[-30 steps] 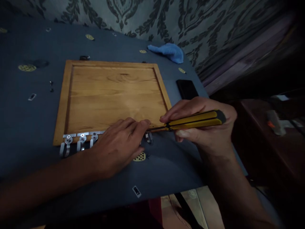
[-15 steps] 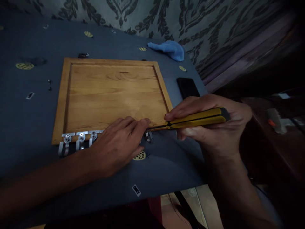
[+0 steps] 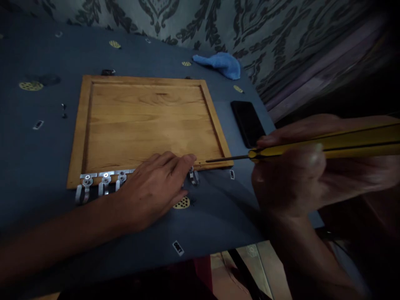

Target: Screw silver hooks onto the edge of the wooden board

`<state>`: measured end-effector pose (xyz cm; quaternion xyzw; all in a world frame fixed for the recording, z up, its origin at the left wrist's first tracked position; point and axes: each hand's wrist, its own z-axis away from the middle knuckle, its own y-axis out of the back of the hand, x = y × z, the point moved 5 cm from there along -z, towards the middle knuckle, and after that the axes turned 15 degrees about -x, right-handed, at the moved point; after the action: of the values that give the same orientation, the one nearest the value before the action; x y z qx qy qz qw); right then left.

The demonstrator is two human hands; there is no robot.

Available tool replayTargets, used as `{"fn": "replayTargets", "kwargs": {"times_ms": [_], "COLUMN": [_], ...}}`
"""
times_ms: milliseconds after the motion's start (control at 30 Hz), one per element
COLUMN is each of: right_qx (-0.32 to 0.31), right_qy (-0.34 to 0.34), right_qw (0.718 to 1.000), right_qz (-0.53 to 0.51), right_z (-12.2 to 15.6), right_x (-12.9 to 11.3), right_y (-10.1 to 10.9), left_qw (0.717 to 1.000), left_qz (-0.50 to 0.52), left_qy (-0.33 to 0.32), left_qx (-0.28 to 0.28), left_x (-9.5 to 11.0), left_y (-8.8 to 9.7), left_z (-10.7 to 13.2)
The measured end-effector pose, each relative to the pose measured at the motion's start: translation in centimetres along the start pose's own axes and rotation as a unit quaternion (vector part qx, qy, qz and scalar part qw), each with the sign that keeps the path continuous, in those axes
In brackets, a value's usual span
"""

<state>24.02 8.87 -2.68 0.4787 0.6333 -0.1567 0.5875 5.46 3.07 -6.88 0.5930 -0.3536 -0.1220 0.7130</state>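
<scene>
A shallow framed wooden board [image 3: 146, 121] lies on the table, and a metal hook rail [image 3: 105, 176] runs along its near edge, fixed with cross-head screws. My left hand [image 3: 151, 185] is closed over the middle of that rail and the board's edge, covering part of both. To its right, one hook [image 3: 194, 176] sticks out past the thumb. My right hand [image 3: 290, 179] grips a yellow-and-black screwdriver [image 3: 343, 139] by its handle. The thin shaft points left, its tip close to small holes in the frame; I cannot tell whether it touches the wood.
Right of the board lies a black phone [image 3: 248, 123]. A blue cloth [image 3: 220, 64] rests near the patterned wall [image 3: 184, 21]. Small metal pieces [image 3: 63, 111] lie left of the board, and a dark piece [image 3: 108, 72] sits behind it. The table's front edge [image 3: 218, 251] is close.
My right hand and the screwdriver have moved right, drawing the tip away from my left thumb. More of the phone and the frame's near right corner now shows. My left hand stays put.
</scene>
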Motion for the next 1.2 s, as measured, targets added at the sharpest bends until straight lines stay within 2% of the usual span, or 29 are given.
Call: {"fn": "replayTargets", "kwargs": {"times_ms": [167, 300, 367, 533, 633, 867, 1033, 1200], "right_qx": [0.038, 0.142, 0.163, 0.14, 0.126, 0.115, 0.041, -0.004], "right_qy": [0.02, 0.116, 0.142, 0.14, 0.126, 0.14, 0.102, 0.08], "right_qw": [0.999, 0.982, 0.975, 0.98, 0.984, 0.982, 0.994, 0.997], "right_qz": [0.011, 0.034, 0.042, 0.031, 0.026, 0.052, -0.012, 0.005], "right_z": [-0.2, -0.2, -0.3, -0.4, -0.5, -0.8, -1.1, -1.1], "right_x": [-0.3, -0.9, -1.0, -1.0, -0.9, -0.9, -0.9, -1.3], "right_y": [-1.5, -2.1, -2.2, -2.5, -2.7, -2.7, -2.5, -2.2], "left_qw": [1.0, 1.0, 1.0, 1.0, 1.0, 1.0, 1.0, 1.0], "left_qz": [0.0, 0.004, 0.008, 0.009, 0.004, -0.001, -0.003, -0.003], "left_qy": [0.002, -0.004, -0.004, 0.0, -0.005, -0.008, -0.002, -0.005], "left_qx": [-0.001, 0.0, -0.001, -0.013, -0.006, 0.01, 0.005, 0.006], "left_x": [0.0, 0.0, 0.0, 0.2, 0.3, 0.1, 0.2, 0.2], "left_y": [0.1, 0.2, 0.2, 0.2, 0.2, 0.3, 0.3, 0.3], "left_z": [-0.2, -0.2, -0.2, -0.3, -0.2, -0.2, -0.2, -0.2]}}
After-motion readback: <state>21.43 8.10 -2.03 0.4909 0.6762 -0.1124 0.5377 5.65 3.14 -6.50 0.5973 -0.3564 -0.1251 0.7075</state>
